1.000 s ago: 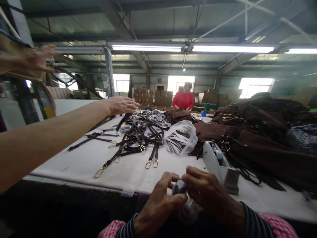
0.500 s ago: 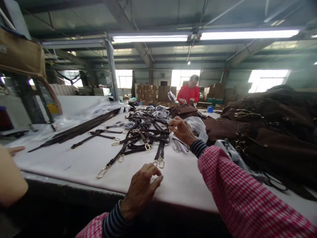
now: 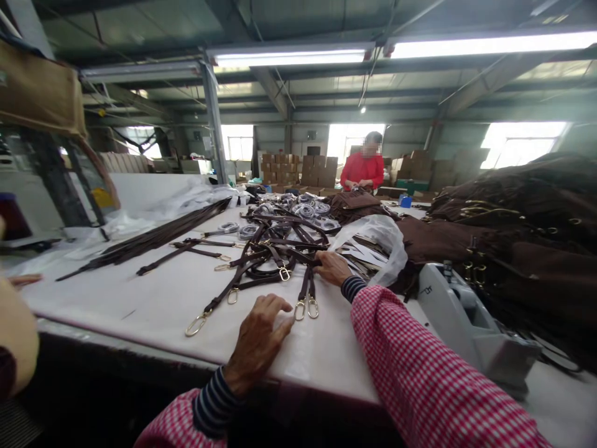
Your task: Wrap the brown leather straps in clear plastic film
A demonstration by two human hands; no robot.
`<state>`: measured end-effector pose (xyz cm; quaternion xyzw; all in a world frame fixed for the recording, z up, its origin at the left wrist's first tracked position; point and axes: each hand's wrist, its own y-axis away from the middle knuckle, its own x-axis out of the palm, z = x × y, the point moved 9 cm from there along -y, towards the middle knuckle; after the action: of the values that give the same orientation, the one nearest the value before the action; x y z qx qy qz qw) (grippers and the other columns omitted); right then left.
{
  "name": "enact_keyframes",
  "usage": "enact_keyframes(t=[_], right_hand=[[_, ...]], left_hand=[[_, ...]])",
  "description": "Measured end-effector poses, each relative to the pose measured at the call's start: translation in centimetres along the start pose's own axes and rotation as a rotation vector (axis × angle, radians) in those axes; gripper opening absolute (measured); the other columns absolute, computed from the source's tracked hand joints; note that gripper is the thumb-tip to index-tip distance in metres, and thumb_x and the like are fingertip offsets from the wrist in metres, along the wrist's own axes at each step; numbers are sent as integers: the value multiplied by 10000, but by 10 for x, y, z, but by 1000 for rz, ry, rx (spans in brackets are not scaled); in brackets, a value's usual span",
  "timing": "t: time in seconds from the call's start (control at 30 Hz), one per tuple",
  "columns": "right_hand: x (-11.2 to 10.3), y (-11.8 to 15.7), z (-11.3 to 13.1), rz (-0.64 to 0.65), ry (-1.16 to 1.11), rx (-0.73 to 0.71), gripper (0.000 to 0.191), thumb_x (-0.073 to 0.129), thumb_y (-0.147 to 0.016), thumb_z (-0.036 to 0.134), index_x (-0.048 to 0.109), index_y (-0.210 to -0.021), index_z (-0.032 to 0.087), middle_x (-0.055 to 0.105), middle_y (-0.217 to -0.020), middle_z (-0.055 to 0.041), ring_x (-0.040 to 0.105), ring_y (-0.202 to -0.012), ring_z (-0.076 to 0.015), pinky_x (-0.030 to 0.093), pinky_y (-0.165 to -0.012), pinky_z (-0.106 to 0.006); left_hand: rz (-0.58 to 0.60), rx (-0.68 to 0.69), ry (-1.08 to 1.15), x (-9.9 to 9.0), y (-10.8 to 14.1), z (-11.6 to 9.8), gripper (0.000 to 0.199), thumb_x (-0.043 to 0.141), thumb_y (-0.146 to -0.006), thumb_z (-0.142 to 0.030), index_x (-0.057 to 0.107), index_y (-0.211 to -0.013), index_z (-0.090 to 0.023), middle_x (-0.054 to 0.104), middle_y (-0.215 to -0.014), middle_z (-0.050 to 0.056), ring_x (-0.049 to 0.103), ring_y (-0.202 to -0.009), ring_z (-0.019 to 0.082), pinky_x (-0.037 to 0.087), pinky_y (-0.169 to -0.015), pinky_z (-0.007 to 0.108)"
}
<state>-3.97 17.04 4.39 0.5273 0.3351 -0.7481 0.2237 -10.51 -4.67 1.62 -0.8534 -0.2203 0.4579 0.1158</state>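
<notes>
Dark brown straps (image 3: 270,249) with gold-coloured metal clips lie in a tangled heap on the white table (image 3: 163,317). My right hand (image 3: 334,268) reaches to the right side of this heap. Its fingers are closed on a brown strap (image 3: 313,279), one of two side by side whose oval gold clips (image 3: 312,308) point towards me. Close to the table's front edge, my left hand (image 3: 262,336) rests with thumb and fingers apart and holds nothing. Its fingertips are just left of those clips.
A clear plastic bag (image 3: 392,242) with pale strips stands beyond my right hand. A grey tape dispenser (image 3: 459,311) and piled brown bags (image 3: 536,249) are on the right. Long dark strips (image 3: 153,236) lie at left. Across the table stands a person in red (image 3: 361,169).
My right hand has come down from above the table to the straps. My left hand has barely moved. The view has shifted slightly, and more of the tape dispenser shows.
</notes>
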Motion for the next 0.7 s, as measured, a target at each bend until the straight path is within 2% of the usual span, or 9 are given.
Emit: enact_keyframes(t=[0.1, 0.2, 0.27, 0.4, 0.5, 0.6, 0.63, 0.7], right_hand=[[-27, 5, 4, -69, -65, -8, 268, 668, -954, 404, 706, -1058, 160, 721, -999, -56, 665, -947, -216, 496, -823, -341], [-52, 17, 5, -134, -137, -3, 266, 651, -929, 410, 720, -1003, 164, 718, -931, -51, 639, -876, -200, 406, -716, -286], [-59, 27, 4, -144, -184, -2, 261, 653, -913, 408, 726, -972, 164, 711, -892, -45, 620, -833, -191, 372, -685, -279], [-50, 49, -1, -97, -269, 2, 160, 741, -813, 320, 734, -850, 165, 677, -784, -31, 594, -785, -197, 348, -680, -284], [-40, 70, -2, -85, -357, 24, 97, 756, -749, 199, 727, -833, 160, 679, -836, -52, 608, -873, -227, 384, -744, -299], [-36, 103, 13, -113, -501, 49, 125, 660, -848, 198, 711, -955, 157, 693, -1030, -102, 610, -1007, -240, 434, -837, -327], [-33, 118, 22, -103, -562, 53, 135, 622, -902, 248, 702, -963, 156, 697, -1043, -112, 621, -990, -235, 454, -827, -332], [-19, 148, 50, -3, -710, 45, 329, 535, -989, 435, 694, -917, 157, 720, -936, -107, 663, -837, -215, 491, -690, -310]], left_hand=[[-59, -53, -110, -4, 2, 9, 117, 559, -966, -260, 641, -1033, -211, 659, -1099, 64, 562, -1116, 271, 443, -984, 430], [-22, -49, -263, -2, 2, 13, 244, 590, -953, -316, 623, -1156, -185, 644, -1167, 100, 547, -1147, 295, 445, -986, 434], [2, -68, -295, -2, -1, 17, 258, 600, -944, -346, 626, -1143, -185, 637, -1189, 113, 542, -1159, 301, 442, -982, 422], [35, -177, -235, -6, -13, 32, 81, 574, -914, -260, 619, -873, -207, 661, -949, 66, 611, -965, 269, 444, -881, 387], [18, -213, -168, -14, -19, 33, 126, 581, -884, -250, 578, -764, -211, 632, -791, 36, 625, -845, 249, 444, -798, 357], [-25, -193, -48, -30, -12, 15, 216, 509, -950, -340, 534, -775, -215, 612, -760, 14, 632, -783, 209, 469, -747, 310], [-35, -171, 33, -36, -4, 5, 249, 476, -976, -378, 523, -792, -216, 609, -763, 5, 634, -761, 191, 481, -735, 292], [-18, -123, 253, -43, 19, -20, 306, 460, -997, -458, 521, -821, -216, 594, -744, -17, 621, -693, 160, 490, -689, 259]])
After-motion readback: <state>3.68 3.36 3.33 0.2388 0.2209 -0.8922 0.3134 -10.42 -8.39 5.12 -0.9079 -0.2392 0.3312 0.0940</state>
